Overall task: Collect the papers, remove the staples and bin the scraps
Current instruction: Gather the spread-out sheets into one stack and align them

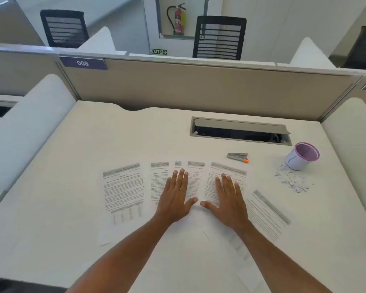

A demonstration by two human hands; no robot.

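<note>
- Left hand (pixel 175 200) and right hand (pixel 227 205) lie flat with fingers straight and spread, holding nothing, thumbs almost meeting.
- Both press on the papers (pixel 123 187), fanned and overlapping across the middle of the desk (pixel 51 197), with wide open room to the left.
- On the right, scraps (pixel 292 181) lie at the foot of the cup (pixel 300 159).
- The staple remover (pixel 238 157) sits just beyond the papers.
- An open hatch (pixel 239 129) lies near the far edge.

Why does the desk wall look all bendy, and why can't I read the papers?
Head view: the wide-angle lens bows the partition into a curve. Head view: the print on the papers is too soft and small to read. Head view: the light is even, with only faint shadows beside the left hand and right hand.
</note>
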